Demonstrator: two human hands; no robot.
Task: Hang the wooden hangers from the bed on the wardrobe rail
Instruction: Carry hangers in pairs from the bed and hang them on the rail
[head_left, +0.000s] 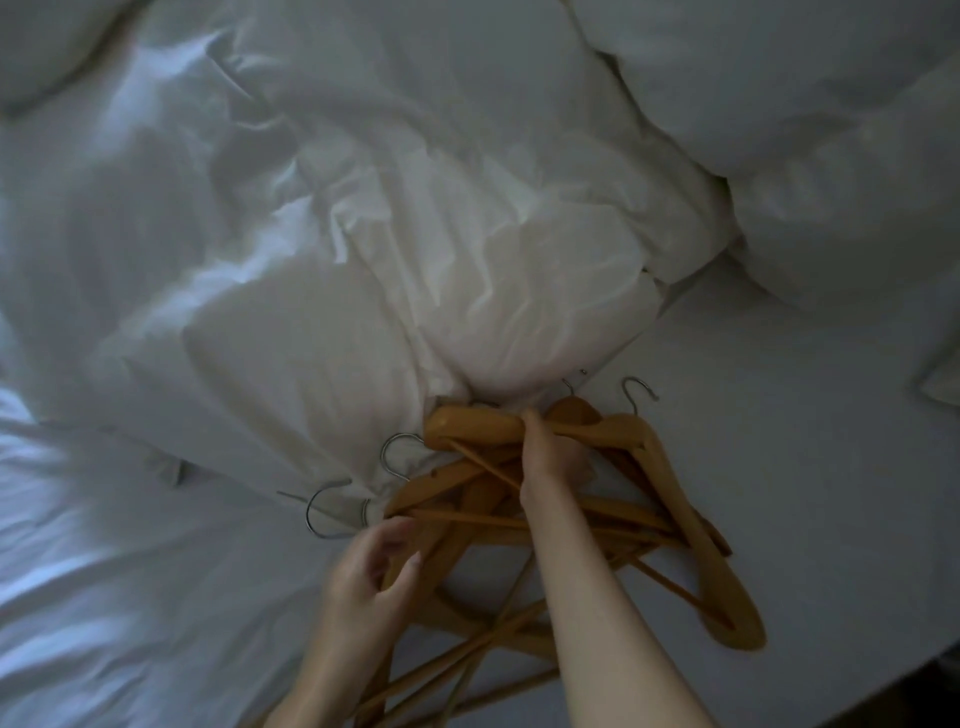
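Pile of wooden hangers (483, 499) lies tangled on the bare sheet (779, 415) at near centre-right of the bed, its far edge against the crumpled white duvet (363, 234); metal hooks (395, 440) point left and far, some half under the duvet folds. Right hand (550, 452) reaches to the far side of the pile; fingers (532, 423) curled together over the shoulder of the farthest hanger, gripping it. Left hand (369, 566) sits at the near-left edge of the pile; fingers (410, 561) curved, thumb apart, tips touching a hanger arm; cannot tell whether it grips. Pillows (805, 130) heaped far right; light dim, image slightly blurred.
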